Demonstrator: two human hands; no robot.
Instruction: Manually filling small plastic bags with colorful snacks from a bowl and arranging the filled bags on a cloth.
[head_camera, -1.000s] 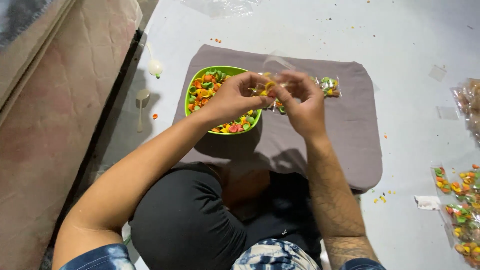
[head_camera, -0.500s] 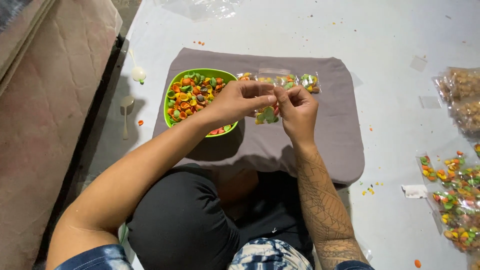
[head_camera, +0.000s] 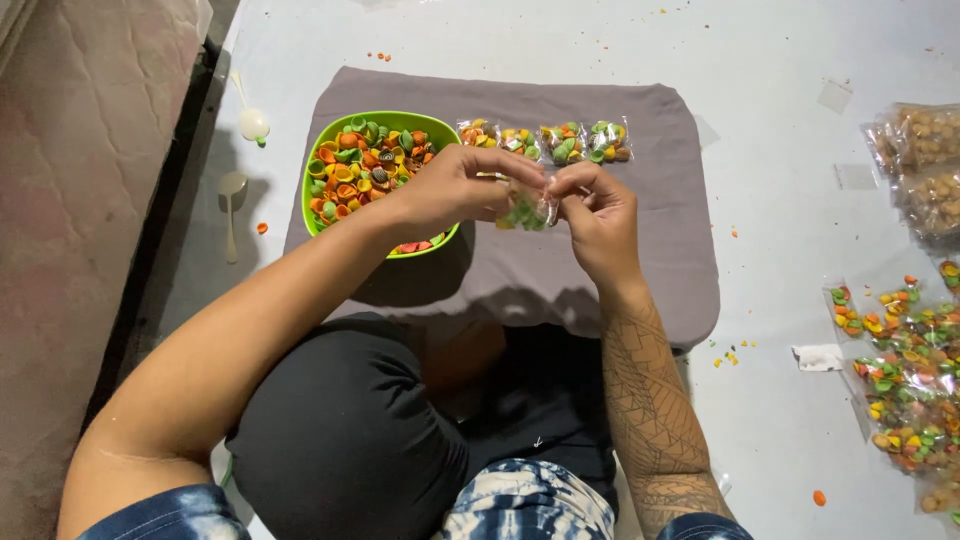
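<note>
My left hand (head_camera: 455, 188) and my right hand (head_camera: 597, 213) meet over a grey cloth mat (head_camera: 660, 250), both pinching a small clear bag of coloured snack pieces (head_camera: 527, 210) between their fingertips. Just left of the hands stands a green bowl (head_camera: 322, 147) heaped with orange, green and yellow shell-shaped pieces. Behind the hands, a row of small filled bags (head_camera: 545, 140) lies on the mat's far side.
A white spoon (head_camera: 231, 190) and a round white object (head_camera: 253, 124) lie left of the mat. Filled snack bags (head_camera: 905, 380) pile up at the right, with bags of brownish snacks (head_camera: 925, 140) farther back. Loose crumbs dot the white floor. A pinkish mattress (head_camera: 80, 200) borders the left.
The bag that was held up open over the bowl's edge has come down between both hands. More of the row of filled bags behind them has come into view.
</note>
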